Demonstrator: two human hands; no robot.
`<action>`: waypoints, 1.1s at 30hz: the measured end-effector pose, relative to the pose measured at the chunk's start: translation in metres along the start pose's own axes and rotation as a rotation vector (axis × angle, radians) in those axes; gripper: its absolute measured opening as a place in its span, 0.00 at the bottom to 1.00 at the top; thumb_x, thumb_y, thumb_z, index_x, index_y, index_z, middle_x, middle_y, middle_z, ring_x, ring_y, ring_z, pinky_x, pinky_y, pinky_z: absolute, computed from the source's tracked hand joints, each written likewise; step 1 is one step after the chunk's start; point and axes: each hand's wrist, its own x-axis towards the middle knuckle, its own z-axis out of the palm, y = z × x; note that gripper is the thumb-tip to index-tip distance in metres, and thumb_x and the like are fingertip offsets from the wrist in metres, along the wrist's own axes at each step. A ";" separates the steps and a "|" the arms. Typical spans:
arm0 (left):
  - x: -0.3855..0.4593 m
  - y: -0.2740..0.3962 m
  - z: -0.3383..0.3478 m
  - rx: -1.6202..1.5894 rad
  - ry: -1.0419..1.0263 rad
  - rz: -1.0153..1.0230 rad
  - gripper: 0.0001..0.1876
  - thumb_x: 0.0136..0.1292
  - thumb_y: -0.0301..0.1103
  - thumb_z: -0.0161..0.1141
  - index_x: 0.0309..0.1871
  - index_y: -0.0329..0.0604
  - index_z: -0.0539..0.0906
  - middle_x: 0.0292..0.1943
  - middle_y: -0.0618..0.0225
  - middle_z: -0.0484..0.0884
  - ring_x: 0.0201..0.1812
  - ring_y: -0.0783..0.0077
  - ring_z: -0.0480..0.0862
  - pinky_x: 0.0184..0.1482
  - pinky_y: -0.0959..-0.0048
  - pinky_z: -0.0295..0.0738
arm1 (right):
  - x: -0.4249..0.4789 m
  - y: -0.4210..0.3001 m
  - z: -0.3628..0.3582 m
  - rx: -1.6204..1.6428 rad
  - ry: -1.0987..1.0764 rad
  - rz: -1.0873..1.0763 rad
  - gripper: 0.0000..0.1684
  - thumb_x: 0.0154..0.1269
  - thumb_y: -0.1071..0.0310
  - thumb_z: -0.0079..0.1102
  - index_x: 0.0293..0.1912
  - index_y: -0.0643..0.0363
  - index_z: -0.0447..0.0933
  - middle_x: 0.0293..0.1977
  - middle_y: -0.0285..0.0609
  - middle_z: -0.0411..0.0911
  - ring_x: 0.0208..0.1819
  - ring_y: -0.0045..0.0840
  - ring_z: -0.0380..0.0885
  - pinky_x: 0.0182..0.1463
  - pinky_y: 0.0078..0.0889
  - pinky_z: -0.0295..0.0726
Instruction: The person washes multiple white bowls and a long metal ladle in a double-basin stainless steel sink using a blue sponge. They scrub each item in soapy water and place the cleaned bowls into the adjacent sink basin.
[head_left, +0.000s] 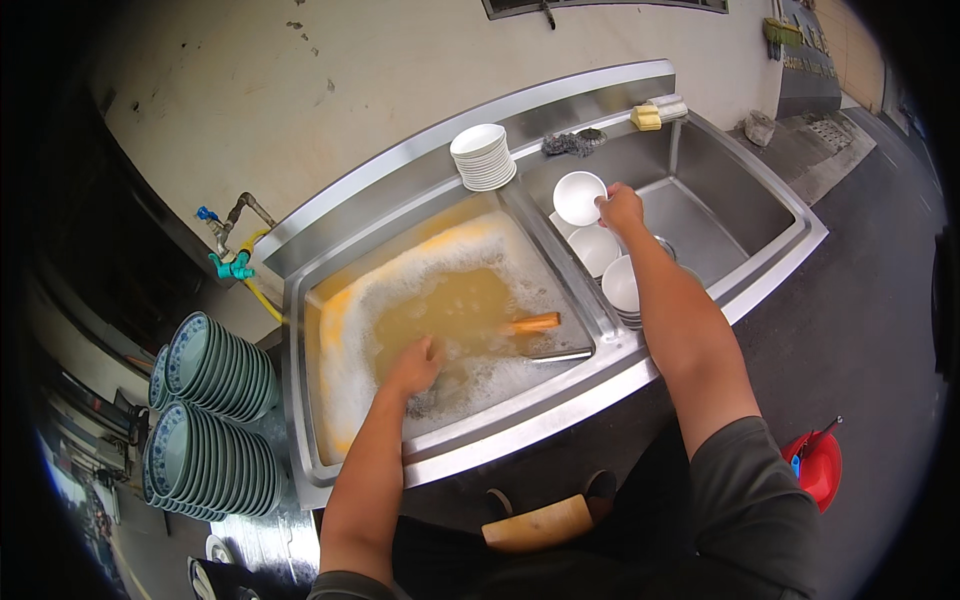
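My right hand (622, 208) grips the rim of a small white bowl (579, 196) at the left side of the right-hand sink basin (720, 206). Just below it sit more white bowls (593, 250), some of them stacked, partly hidden by my right forearm. My left hand (415, 369) is at the surface of the murky, foamy water (450, 311) in the left basin. Its fingertips are partly hidden, so whether it holds anything there is unclear. Wooden handles (535, 323) and a metal handle (561, 355) stick out of the water near the divider.
A stack of white dishes (484, 157) stands on the back ledge, with a steel-wool scrubber (567, 145) and a yellow sponge (646, 118) farther right. Tall stacks of patterned bowls (214, 454) lean at the left, below a tap (234, 262). A red bucket (819, 472) is on the floor.
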 end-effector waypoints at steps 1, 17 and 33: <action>-0.002 -0.003 0.000 -0.048 0.067 -0.013 0.23 0.70 0.41 0.56 0.61 0.34 0.78 0.55 0.38 0.83 0.58 0.42 0.82 0.60 0.54 0.76 | 0.009 0.003 0.007 -0.013 -0.021 -0.032 0.12 0.65 0.68 0.68 0.46 0.62 0.82 0.32 0.45 0.85 0.24 0.26 0.86 0.31 0.30 0.86; 0.030 -0.111 0.029 0.555 -0.371 -0.114 0.19 0.65 0.38 0.60 0.52 0.35 0.87 0.54 0.39 0.84 0.56 0.40 0.85 0.58 0.52 0.79 | 0.029 0.015 0.027 -0.517 -0.121 -0.253 0.18 0.65 0.58 0.70 0.49 0.57 0.83 0.46 0.53 0.86 0.51 0.48 0.84 0.54 0.49 0.82; 0.011 -0.094 0.045 0.239 -0.202 -0.229 0.18 0.64 0.38 0.60 0.52 0.36 0.87 0.54 0.41 0.85 0.56 0.41 0.85 0.58 0.52 0.79 | -0.110 -0.099 0.024 -0.143 -0.205 -0.887 0.10 0.67 0.63 0.62 0.43 0.58 0.82 0.38 0.48 0.85 0.41 0.44 0.84 0.45 0.47 0.81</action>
